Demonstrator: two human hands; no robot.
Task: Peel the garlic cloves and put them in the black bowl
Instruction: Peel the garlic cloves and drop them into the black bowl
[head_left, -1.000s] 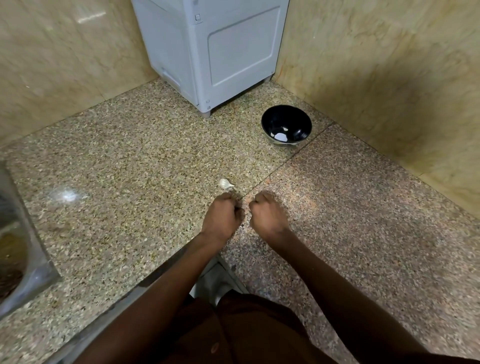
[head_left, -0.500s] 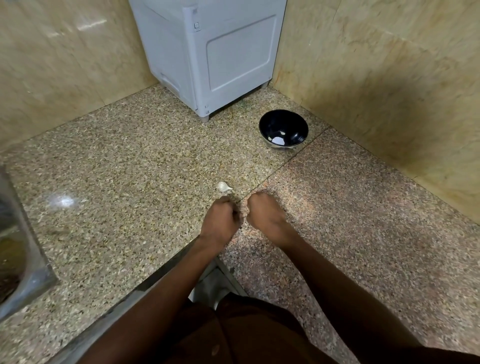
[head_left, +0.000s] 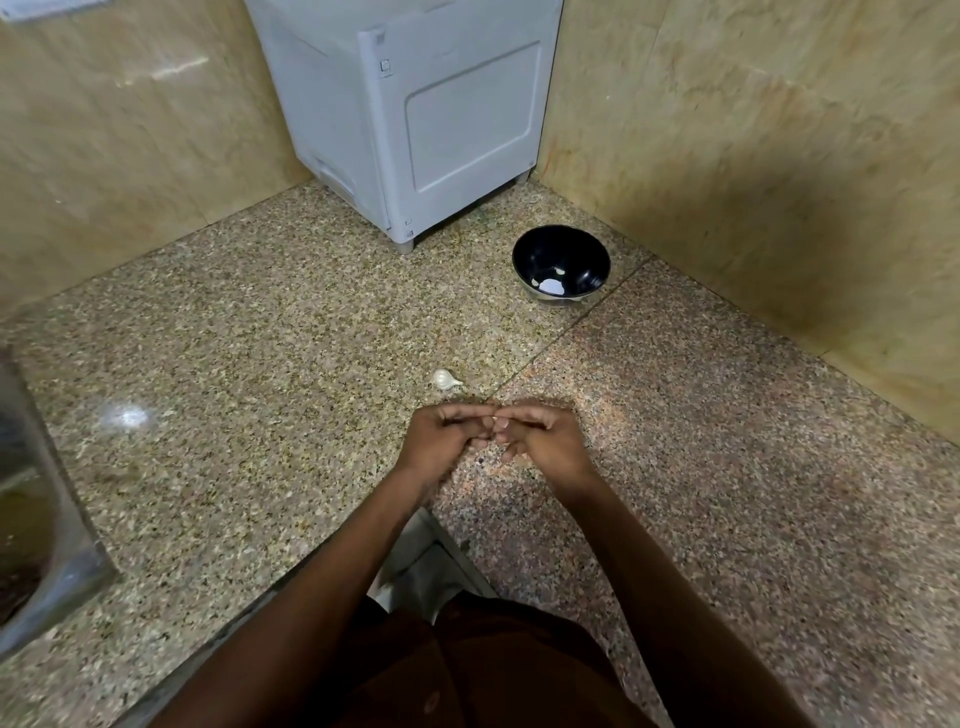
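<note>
A small white garlic clove with a pointed tail (head_left: 445, 379) lies unpeeled on the speckled beige granite counter (head_left: 260, 364), its papery skin glossy and its tip pointing toward 3 o'clock. A round glossy black bowl (head_left: 561, 265) stands at about 1 o'clock from that clove, well apart from it, with a few pale peeled pieces (head_left: 551, 284) lying in its bottom.

The counter is hemmed by tan marble walls (head_left: 753, 156) at 10 and 2 o'clock, which meet behind a pale grey boxy plastic appliance (head_left: 415, 119) at 12 o'clock. The bowl sits just beside the appliance's near foot and near the right-hand wall. A steel sink rim (head_left: 57, 519) cuts in at 9 o'clock. A seam in the stone runs from beside the bowl down toward the hands, with broad bare granite on both sides of it.

The left hand (head_left: 447, 441) and the right hand (head_left: 545, 441) meet fingertip to fingertip just above the counter, fingers curled inward and touching. Whether they pinch anything between them cannot be told; the contact spot is blurred. The loose clove lies just beyond the left hand's knuckles at 12 o'clock, near but not touching.
</note>
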